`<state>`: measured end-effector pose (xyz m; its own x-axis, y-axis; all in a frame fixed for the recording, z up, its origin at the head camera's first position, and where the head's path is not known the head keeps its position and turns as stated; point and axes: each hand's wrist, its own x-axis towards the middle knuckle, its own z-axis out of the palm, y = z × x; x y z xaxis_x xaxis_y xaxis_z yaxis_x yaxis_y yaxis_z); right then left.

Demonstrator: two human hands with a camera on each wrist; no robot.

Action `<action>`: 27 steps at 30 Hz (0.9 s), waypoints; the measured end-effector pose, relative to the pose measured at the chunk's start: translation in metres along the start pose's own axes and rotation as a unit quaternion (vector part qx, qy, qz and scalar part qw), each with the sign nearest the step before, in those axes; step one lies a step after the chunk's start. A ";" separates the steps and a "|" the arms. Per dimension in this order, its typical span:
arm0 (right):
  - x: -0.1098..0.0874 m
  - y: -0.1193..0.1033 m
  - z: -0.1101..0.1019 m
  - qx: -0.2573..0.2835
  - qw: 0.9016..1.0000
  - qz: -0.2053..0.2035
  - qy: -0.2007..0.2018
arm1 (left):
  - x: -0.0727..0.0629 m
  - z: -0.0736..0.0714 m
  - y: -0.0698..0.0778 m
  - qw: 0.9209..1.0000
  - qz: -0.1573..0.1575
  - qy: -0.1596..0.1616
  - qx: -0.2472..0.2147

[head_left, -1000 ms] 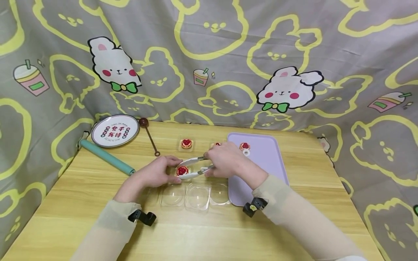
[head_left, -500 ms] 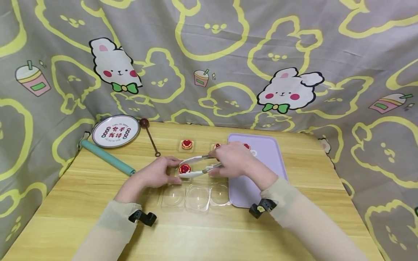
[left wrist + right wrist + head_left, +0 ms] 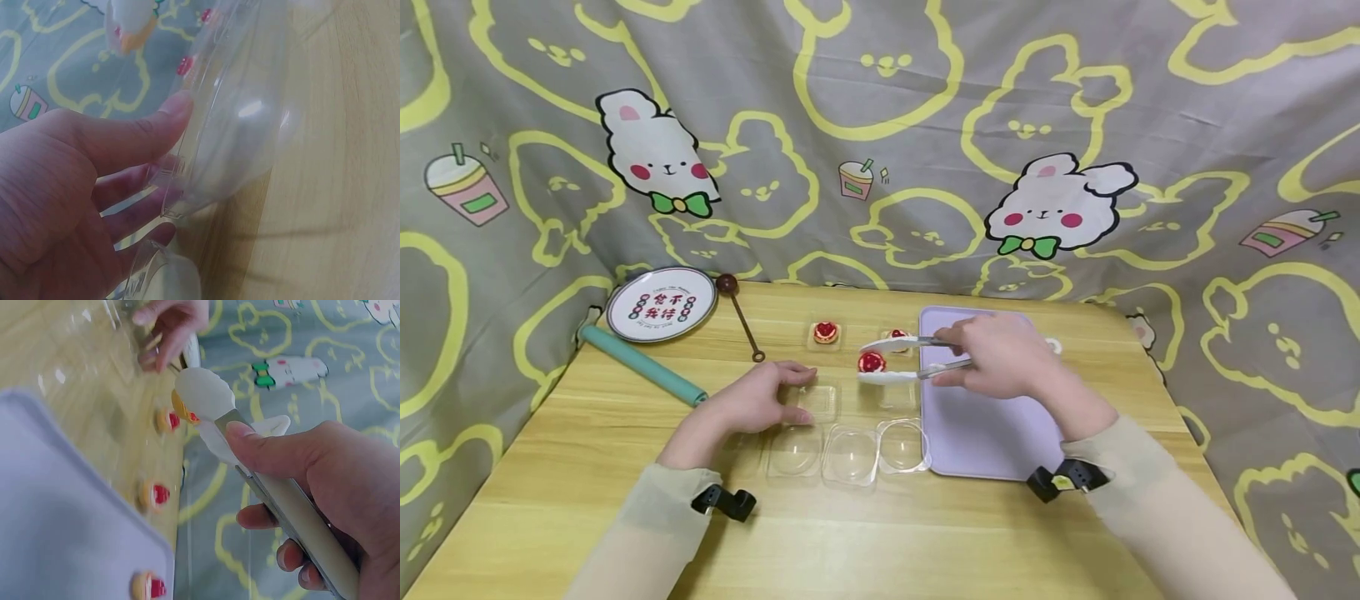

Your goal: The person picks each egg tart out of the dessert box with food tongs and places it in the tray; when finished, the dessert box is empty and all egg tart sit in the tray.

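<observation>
My right hand (image 3: 1000,354) grips metal tongs (image 3: 943,368) with white tips. A small tart (image 3: 872,362) with a red top is caught between those tips, over the table. In the right wrist view the held tart (image 3: 181,407) shows its yellow side. On the left, my left hand (image 3: 760,396) has thumb and fingers on either side of a clear plastic box (image 3: 823,400) with nothing in it. The left wrist view shows the thumb (image 3: 150,134) at the edge of the clear plastic. Another clear box (image 3: 898,396) stands to its right, below the tongs.
Two tarts, one (image 3: 825,332) left and one (image 3: 898,336) right, sit in clear boxes at the back. Nearer are domed clear lids (image 3: 850,457). A purple tray (image 3: 977,454) lies right; a tart (image 3: 148,585) shows beside its corner. Plate (image 3: 662,304), brown stirrer (image 3: 743,321), green roll (image 3: 643,364) lie left.
My right hand has moved right and lifted the tart with the tongs out of the box by my left hand. The left hand has stayed in place.
</observation>
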<state>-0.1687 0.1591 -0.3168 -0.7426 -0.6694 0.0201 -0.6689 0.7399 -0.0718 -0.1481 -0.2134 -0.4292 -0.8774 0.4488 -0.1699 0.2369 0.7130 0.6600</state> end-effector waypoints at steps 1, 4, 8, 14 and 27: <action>-0.005 0.005 0.000 0.000 1.000 0.005 0.003 | 0.000 0.000 0.000 1.000 -0.002 0.000 -0.002; -0.019 0.023 0.000 0.007 1.000 0.018 0.003 | -0.001 0.001 -0.001 1.000 -0.003 -0.001 -0.003; -0.037 0.045 0.000 0.009 0.999 0.037 0.007 | -0.001 0.001 0.000 1.000 -0.003 -0.002 -0.001; -0.062 0.076 -0.003 -0.008 0.996 0.090 0.010 | 0.001 0.001 -0.001 1.000 -0.001 -0.002 0.001; -0.096 0.137 0.011 -0.016 0.982 0.189 -0.013 | -0.001 0.002 0.000 1.000 0.002 0.001 0.002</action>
<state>-0.1886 0.3238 -0.3396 -0.9371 -0.3481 -0.0265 -0.3471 0.9371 -0.0370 -0.1470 -0.2128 -0.4306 -0.8771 0.4504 -0.1668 0.2414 0.7137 0.6576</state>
